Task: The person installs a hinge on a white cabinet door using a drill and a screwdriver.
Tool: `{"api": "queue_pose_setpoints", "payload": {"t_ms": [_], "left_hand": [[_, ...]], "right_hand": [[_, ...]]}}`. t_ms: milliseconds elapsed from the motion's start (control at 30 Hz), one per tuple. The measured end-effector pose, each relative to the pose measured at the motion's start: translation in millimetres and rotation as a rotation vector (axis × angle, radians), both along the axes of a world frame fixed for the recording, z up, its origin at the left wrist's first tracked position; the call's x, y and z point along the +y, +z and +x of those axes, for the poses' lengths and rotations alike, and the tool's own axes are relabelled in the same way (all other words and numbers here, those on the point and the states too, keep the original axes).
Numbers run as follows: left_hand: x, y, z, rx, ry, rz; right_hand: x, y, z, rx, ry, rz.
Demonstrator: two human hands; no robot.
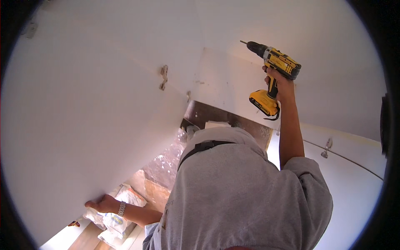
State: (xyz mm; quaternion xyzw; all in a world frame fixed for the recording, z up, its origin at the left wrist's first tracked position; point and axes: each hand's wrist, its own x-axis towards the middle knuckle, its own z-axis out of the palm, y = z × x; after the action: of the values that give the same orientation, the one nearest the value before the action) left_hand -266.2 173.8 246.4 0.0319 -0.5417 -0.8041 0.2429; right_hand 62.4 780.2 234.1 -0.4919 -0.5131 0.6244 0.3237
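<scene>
In my right hand (281, 81) is a yellow and black cordless drill (284, 63), gripped by its handle and held up in front of a white panel (233, 73). Its thin bit points to the left, apart from any surface as far as I can tell. My left hand (105, 204), low on the left, grips the edge of a large white door (83, 125); part of the fingers is hidden. A metal hinge (163, 78) is fixed to the door's face, and a smaller hinge (188, 96) shows at its inner edge.
White plastic bags (118, 221) lie on the floor at the lower left, beside a brown, white-spotted floor covering (160, 168). Another white door (350, 187) with a hinge (327, 148) stands on the right. Dark marks dot the white panel ahead.
</scene>
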Motion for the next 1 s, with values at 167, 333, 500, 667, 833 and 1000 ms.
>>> {"api": "queue_pose_setpoints", "payload": {"t_ms": [167, 333, 500, 667, 833, 1000], "left_hand": [[12, 20, 17, 0.03, -0.011, 0.053], [6, 30, 38, 0.102, -0.032, 0.16], [10, 27, 62, 0.125, 0.004, 0.135], [27, 13, 67, 0.112, 0.13, 0.125], [16, 5, 86, 0.072, 0.29, -0.091], [-30, -26, 93, 0.09, 0.191, -0.108]], "right_hand": [[13, -21, 12, -0.012, -0.006, -0.031], [14, -32, 16, 0.076, 0.041, -0.09], [15, -36, 18, 0.174, 0.093, -0.14], [15, -53, 10, 0.432, 0.229, -0.245], [1, -46, -33, 0.94, 0.474, -0.484], [-18, -26, -113, 1.234, 0.817, -0.702]]}}
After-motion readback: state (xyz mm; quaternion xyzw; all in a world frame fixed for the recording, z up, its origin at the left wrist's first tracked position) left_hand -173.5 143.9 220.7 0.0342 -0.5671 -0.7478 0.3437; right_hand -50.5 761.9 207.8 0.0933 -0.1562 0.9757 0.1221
